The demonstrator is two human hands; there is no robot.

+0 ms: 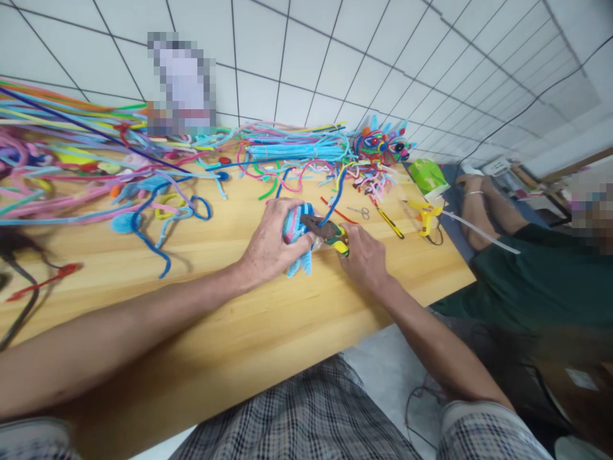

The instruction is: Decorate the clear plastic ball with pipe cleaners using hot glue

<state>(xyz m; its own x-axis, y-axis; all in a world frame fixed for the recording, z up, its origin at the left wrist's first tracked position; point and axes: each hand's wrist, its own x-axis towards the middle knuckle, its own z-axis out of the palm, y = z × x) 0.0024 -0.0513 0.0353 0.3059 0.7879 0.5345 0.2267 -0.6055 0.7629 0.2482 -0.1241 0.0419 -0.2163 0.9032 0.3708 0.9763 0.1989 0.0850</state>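
Observation:
My left hand [272, 236] is wrapped round a small figure made of blue and pink pipe cleaners [293, 223], held just above the wooden table. Light blue petal-like ends [301, 264] stick out below my thumb. In my right hand [366, 255] is a pair of pliers [330, 234] with green and yellow handles. Their dark jaws reach against the figure's right side, beside a dark blue pipe cleaner [335, 201] that rises from it. Whether the jaws grip that stem I cannot tell.
Bundles of coloured pipe cleaners [297, 148] lie along the tiled wall. Two colourful finished heads [383, 144] stand at the back. Scissors [360, 212], a yellow cutter [390, 220] and a yellow glue gun [426, 216] lie to the right. Another person [522, 275] sits beyond the table's right end.

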